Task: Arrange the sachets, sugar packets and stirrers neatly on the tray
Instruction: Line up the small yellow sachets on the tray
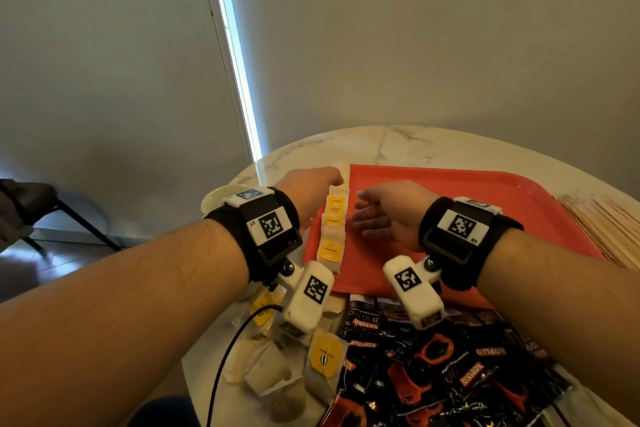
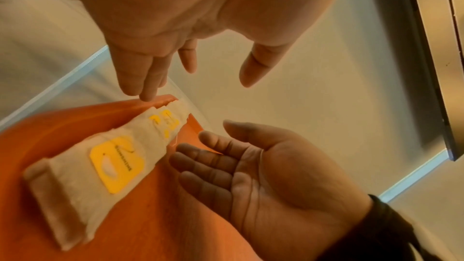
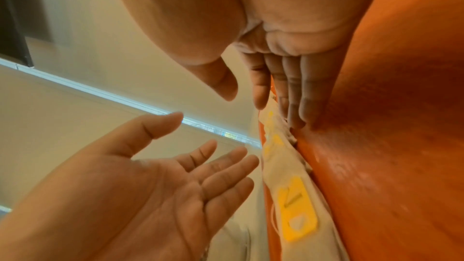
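Head view alone shows sachets [image 1: 433, 364], stirrers [image 1: 602, 225] at frame's lower right. Left hand [image 1: 313, 192], right hand [image 1: 384, 215] empty, fingers straight, flanking teabags [image 1: 333, 229] on tray [image 1: 485, 191]; fingertips hidden there.

The head view looks down on the tray [image 1: 450, 191]; both wrist views – close, facing inward – share its row of tea bags [image 2: 120, 158].

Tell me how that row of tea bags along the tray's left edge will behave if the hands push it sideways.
The tea bags look like thin, soft paper pouches, so they would probably crumple or slide over one another rather than move as one stiff row. They seem light, and the red tray looks glossy, so a gentle push likely shifts them easily. Their loose yellow tags and strings could snag.
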The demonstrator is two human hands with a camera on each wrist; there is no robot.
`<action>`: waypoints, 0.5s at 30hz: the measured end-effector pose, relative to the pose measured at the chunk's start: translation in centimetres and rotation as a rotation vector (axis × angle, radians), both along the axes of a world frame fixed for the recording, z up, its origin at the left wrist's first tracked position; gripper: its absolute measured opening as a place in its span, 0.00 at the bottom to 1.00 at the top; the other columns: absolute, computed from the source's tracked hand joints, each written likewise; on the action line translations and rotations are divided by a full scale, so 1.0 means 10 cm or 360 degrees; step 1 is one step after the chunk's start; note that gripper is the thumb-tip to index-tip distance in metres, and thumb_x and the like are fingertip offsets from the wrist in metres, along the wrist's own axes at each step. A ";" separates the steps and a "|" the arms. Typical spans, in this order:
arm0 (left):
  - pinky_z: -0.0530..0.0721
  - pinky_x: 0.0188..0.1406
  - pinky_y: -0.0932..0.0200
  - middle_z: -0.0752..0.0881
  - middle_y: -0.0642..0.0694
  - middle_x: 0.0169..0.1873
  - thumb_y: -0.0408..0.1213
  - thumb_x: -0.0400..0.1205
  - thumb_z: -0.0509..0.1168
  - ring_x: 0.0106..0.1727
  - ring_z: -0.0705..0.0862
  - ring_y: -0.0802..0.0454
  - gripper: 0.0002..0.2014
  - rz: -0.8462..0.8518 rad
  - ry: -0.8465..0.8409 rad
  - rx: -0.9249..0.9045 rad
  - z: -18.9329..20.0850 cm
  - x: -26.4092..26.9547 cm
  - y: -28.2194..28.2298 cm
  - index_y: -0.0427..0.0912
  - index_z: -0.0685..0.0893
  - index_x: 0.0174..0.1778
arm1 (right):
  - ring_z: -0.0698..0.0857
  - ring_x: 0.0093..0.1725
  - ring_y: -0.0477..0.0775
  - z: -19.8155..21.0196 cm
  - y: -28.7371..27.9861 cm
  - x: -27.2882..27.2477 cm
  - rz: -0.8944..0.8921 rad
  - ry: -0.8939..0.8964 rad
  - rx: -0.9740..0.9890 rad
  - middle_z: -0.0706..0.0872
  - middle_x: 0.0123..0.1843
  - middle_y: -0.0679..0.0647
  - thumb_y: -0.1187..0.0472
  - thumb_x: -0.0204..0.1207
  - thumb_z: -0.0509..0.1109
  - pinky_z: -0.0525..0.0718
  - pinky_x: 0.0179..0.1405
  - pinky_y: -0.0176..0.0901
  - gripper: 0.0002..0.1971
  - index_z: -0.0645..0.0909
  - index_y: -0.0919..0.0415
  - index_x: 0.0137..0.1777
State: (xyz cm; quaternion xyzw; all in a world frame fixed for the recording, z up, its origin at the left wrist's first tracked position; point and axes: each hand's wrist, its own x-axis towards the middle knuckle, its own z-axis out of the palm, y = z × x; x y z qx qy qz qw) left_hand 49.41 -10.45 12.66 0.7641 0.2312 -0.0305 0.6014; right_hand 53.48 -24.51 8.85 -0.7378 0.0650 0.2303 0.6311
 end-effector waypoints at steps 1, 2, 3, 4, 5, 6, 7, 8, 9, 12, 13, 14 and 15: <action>0.83 0.73 0.39 0.80 0.45 0.45 0.43 0.85 0.69 0.63 0.85 0.38 0.13 0.0006 -0.0010 -0.0006 0.01 0.02 -0.01 0.48 0.73 0.39 | 0.89 0.58 0.65 0.02 0.01 0.05 -0.0019 -0.0009 0.0018 0.88 0.61 0.67 0.56 0.88 0.66 0.88 0.59 0.54 0.12 0.82 0.67 0.56; 0.82 0.73 0.39 0.80 0.44 0.46 0.43 0.86 0.67 0.64 0.85 0.37 0.13 0.0010 -0.0010 -0.0013 0.02 0.04 -0.02 0.48 0.72 0.39 | 0.89 0.56 0.63 0.04 0.03 0.10 -0.0042 -0.0014 0.0038 0.87 0.61 0.66 0.55 0.88 0.65 0.88 0.56 0.53 0.12 0.81 0.65 0.55; 0.82 0.73 0.38 0.80 0.43 0.46 0.44 0.87 0.66 0.65 0.85 0.35 0.13 0.0012 -0.0016 -0.0018 0.01 0.06 -0.02 0.48 0.72 0.38 | 0.89 0.54 0.61 0.05 0.04 0.15 -0.0069 -0.0016 0.0054 0.87 0.61 0.65 0.54 0.88 0.65 0.88 0.53 0.51 0.12 0.80 0.64 0.53; 0.83 0.73 0.37 0.81 0.43 0.47 0.44 0.87 0.66 0.65 0.86 0.35 0.14 0.0017 -0.0018 -0.0027 0.01 0.08 -0.03 0.48 0.72 0.38 | 0.89 0.53 0.59 0.05 0.06 0.20 -0.0093 -0.0014 0.0063 0.87 0.61 0.64 0.53 0.88 0.65 0.88 0.50 0.49 0.12 0.80 0.63 0.53; 0.83 0.73 0.37 0.82 0.42 0.48 0.45 0.86 0.66 0.64 0.86 0.35 0.13 0.0025 -0.0023 -0.0038 0.00 0.11 -0.04 0.49 0.72 0.38 | 0.89 0.52 0.59 0.04 0.07 0.25 -0.0106 -0.0005 0.0070 0.87 0.61 0.64 0.53 0.88 0.64 0.87 0.49 0.48 0.12 0.80 0.63 0.53; 0.83 0.72 0.37 0.83 0.41 0.49 0.46 0.86 0.66 0.63 0.86 0.35 0.13 0.0029 -0.0026 -0.0044 -0.02 0.13 -0.04 0.49 0.72 0.39 | 0.89 0.53 0.59 0.03 0.09 0.28 -0.0106 0.0008 0.0077 0.87 0.62 0.64 0.53 0.88 0.64 0.87 0.49 0.49 0.13 0.80 0.63 0.55; 0.84 0.72 0.37 0.83 0.41 0.49 0.47 0.86 0.67 0.63 0.87 0.35 0.13 0.0028 -0.0027 -0.0048 -0.03 0.15 -0.04 0.49 0.72 0.39 | 0.89 0.55 0.60 0.02 0.10 0.30 -0.0097 0.0022 0.0082 0.87 0.62 0.64 0.53 0.88 0.63 0.87 0.51 0.50 0.13 0.80 0.64 0.58; 0.84 0.71 0.37 0.84 0.41 0.50 0.47 0.85 0.67 0.62 0.87 0.35 0.13 0.0026 -0.0028 -0.0052 -0.04 0.18 -0.03 0.50 0.73 0.39 | 0.89 0.58 0.61 0.00 0.10 0.32 -0.0085 0.0031 0.0086 0.88 0.62 0.65 0.53 0.89 0.63 0.87 0.55 0.51 0.14 0.81 0.65 0.59; 0.85 0.70 0.37 0.84 0.41 0.51 0.47 0.85 0.67 0.62 0.87 0.35 0.12 0.0022 -0.0029 -0.0065 -0.05 0.21 -0.03 0.50 0.73 0.39 | 0.89 0.60 0.63 -0.01 0.11 0.34 -0.0072 0.0038 0.0090 0.88 0.61 0.65 0.53 0.89 0.62 0.87 0.59 0.53 0.14 0.81 0.65 0.59; 0.86 0.69 0.37 0.81 0.44 0.45 0.48 0.86 0.67 0.60 0.88 0.35 0.11 0.0023 0.0002 -0.0088 -0.05 0.26 -0.01 0.46 0.76 0.47 | 0.89 0.61 0.64 -0.03 0.11 0.40 -0.0052 0.0040 0.0083 0.89 0.60 0.65 0.53 0.89 0.62 0.87 0.64 0.55 0.14 0.81 0.64 0.57; 0.86 0.69 0.38 0.80 0.44 0.45 0.49 0.86 0.67 0.60 0.87 0.36 0.11 0.0023 0.0004 -0.0080 -0.06 0.29 0.00 0.45 0.78 0.55 | 0.89 0.60 0.64 -0.03 0.10 0.43 -0.0067 0.0035 0.0074 0.89 0.60 0.64 0.52 0.89 0.62 0.87 0.63 0.55 0.15 0.81 0.65 0.58; 0.85 0.69 0.39 0.80 0.44 0.47 0.49 0.86 0.67 0.60 0.86 0.36 0.16 0.0032 0.0007 -0.0080 -0.06 0.31 0.01 0.46 0.78 0.66 | 0.89 0.59 0.63 -0.02 0.09 0.47 -0.0092 0.0028 0.0073 0.89 0.59 0.64 0.52 0.89 0.63 0.87 0.61 0.54 0.15 0.81 0.65 0.59; 0.85 0.69 0.40 0.80 0.42 0.50 0.49 0.86 0.66 0.61 0.85 0.36 0.21 0.0034 0.0005 -0.0082 -0.07 0.33 0.03 0.45 0.77 0.73 | 0.89 0.59 0.63 -0.02 0.08 0.52 -0.0118 0.0023 0.0088 0.88 0.60 0.64 0.51 0.89 0.63 0.87 0.60 0.54 0.16 0.81 0.65 0.61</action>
